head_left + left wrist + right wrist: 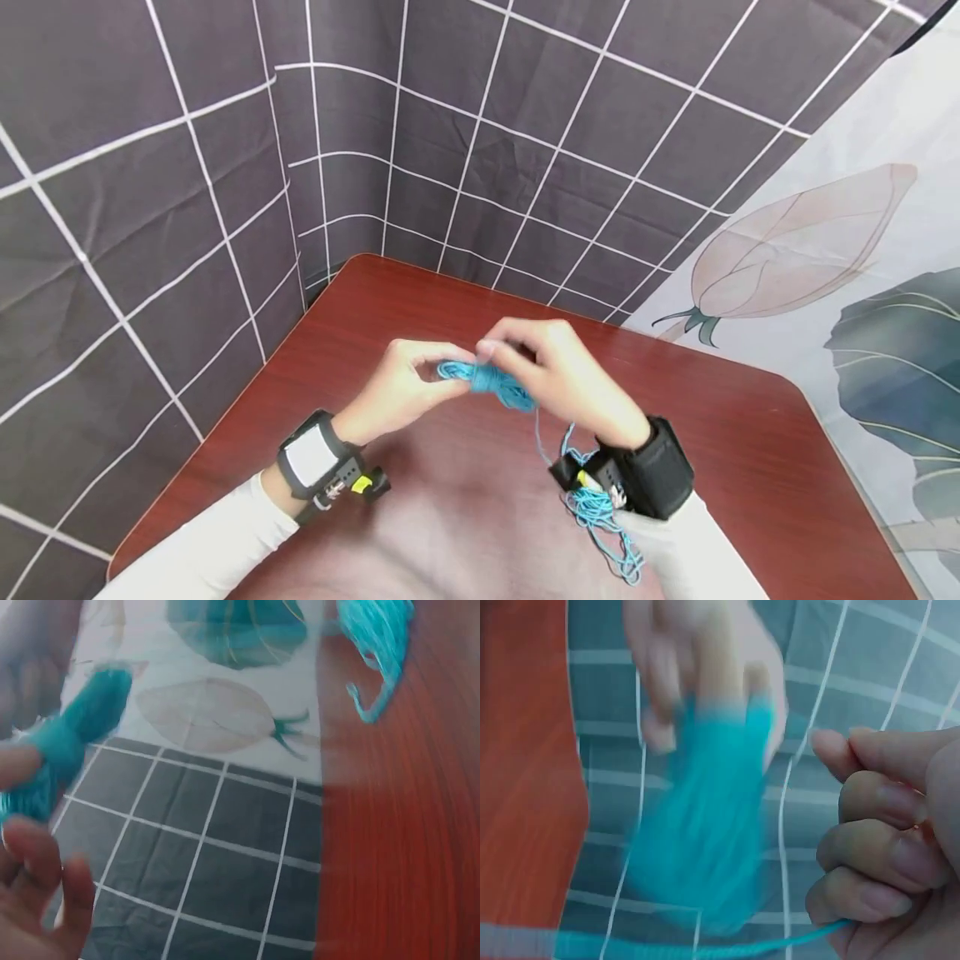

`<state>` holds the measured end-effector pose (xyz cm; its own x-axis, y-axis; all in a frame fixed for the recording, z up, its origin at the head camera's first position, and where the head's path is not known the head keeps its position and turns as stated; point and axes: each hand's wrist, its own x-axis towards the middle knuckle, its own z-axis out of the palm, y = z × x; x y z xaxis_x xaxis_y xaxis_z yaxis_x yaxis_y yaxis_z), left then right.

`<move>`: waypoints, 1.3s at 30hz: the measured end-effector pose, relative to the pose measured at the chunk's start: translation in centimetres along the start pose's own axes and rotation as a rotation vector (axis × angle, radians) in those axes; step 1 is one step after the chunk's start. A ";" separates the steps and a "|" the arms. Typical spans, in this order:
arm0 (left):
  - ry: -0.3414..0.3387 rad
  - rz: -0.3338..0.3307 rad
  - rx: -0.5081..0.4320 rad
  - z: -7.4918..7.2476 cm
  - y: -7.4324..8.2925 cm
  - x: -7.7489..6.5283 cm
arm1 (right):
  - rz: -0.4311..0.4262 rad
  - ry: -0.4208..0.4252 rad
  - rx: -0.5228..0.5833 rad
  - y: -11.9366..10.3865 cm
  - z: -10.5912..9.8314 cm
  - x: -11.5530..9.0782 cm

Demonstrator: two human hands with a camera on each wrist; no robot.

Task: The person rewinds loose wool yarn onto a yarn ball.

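Observation:
My left hand (401, 383) holds a bundle of blue cord (498, 382) above the table, pinched at one end between thumb and fingers. Turns of cord wrap round the bundle's middle, with loops showing at both ends. Close against its far side is my right hand (573, 379), thumb and forefinger near the wrap. In the right wrist view the bundle (705, 817) is blurred, and a strand of cord (795, 941) runs into the curled fingers of the right hand (900, 840). The left wrist view shows the bundle (101, 705) tilted.
A loose heap of the same cord (596, 508) lies on the reddish-brown table (360, 317), partly under the right wrist. A strand links it upward. Dark checked cloth (495, 167) hangs behind and left; a white cloth with a flower print (795, 250) hangs to the right.

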<state>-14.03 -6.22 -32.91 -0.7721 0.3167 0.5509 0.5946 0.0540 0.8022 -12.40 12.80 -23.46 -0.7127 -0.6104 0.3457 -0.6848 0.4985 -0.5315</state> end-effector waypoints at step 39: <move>0.178 -0.054 -0.131 -0.3 0.0 0.4 | -0.115 -0.102 0.055 1.4 5.0 -1.7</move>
<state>-14.40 -6.39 -32.65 -0.8365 0.1444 0.5285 0.5256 -0.0611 0.8485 -11.42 11.47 -28.68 -0.6092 -0.7223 0.3274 -0.7495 0.3895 -0.5353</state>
